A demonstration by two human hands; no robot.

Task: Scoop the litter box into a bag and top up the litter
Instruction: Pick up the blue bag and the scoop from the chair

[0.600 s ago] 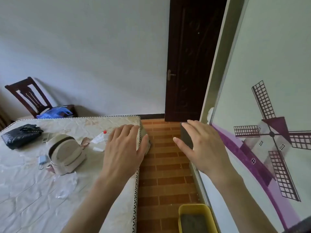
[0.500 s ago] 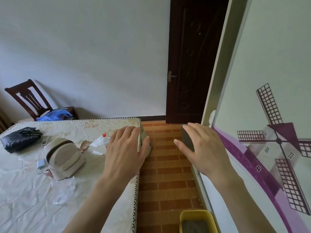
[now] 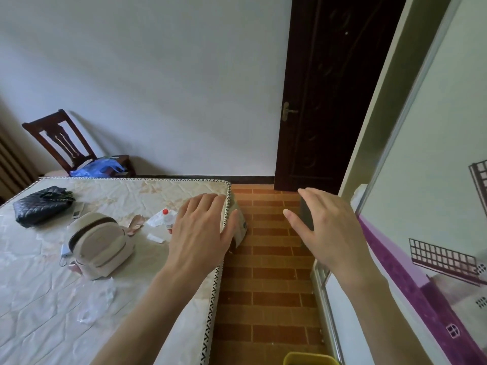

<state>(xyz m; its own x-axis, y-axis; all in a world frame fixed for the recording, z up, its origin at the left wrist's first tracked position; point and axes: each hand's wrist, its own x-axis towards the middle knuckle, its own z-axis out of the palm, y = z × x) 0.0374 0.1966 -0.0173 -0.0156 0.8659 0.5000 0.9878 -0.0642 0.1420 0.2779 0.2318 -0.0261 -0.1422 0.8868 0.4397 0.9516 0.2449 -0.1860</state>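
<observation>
Head view, looking forward and down. Left hand [image 3: 201, 234] sits at frame centre, palm down over a beige object [image 3: 238, 225] at the mattress [image 3: 52, 312] edge; fingers curl over its top and the thumb lies on its right side, so the grip is closed on it. What the object is cannot be told.

Right hand [image 3: 326, 230] is right of centre, above the brick-pattern floor [image 3: 263, 299], fingers extended and relaxed. A dark flat shape [image 3: 305, 217] shows behind the fingers; whether it is held cannot be told.

Yellow litter box [image 3: 311, 359] is at the bottom edge, right of centre, only its rim visible, well below both hands and touched by neither.

On the mattress, left: beige backpack [image 3: 98, 245], black quilted handbag [image 3: 42, 205], small bottle with red cap [image 3: 167, 218]. Wooden chair [image 3: 66, 143] upper left; dark door [image 3: 329, 96] top centre-right.
</observation>
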